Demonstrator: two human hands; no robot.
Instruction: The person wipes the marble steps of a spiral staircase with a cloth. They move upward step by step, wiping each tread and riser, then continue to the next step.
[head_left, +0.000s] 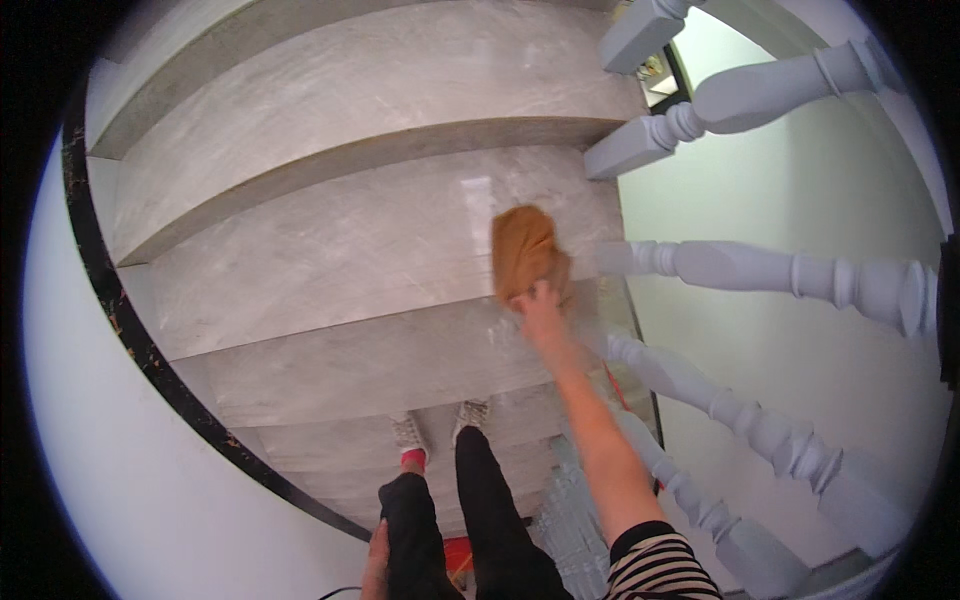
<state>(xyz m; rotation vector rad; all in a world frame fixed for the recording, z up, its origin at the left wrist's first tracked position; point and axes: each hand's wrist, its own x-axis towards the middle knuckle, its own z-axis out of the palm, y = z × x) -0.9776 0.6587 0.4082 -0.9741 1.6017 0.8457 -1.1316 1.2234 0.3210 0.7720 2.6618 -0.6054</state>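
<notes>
My right hand grips the near edge of an orange-brown cloth. The cloth lies against a grey marble-look stair tread, near its right end by the balusters. Some blur covers the hand and the cloth. Low in the picture, my left hand rests beside my left knee, on the dark trousers. Only part of that hand shows, and I see nothing in it.
Grey turned balusters line the stair's right side, with a pale wall beyond. A black skirting strip curves along the left wall. My shoes stand on a lower step. A red object shows between my legs.
</notes>
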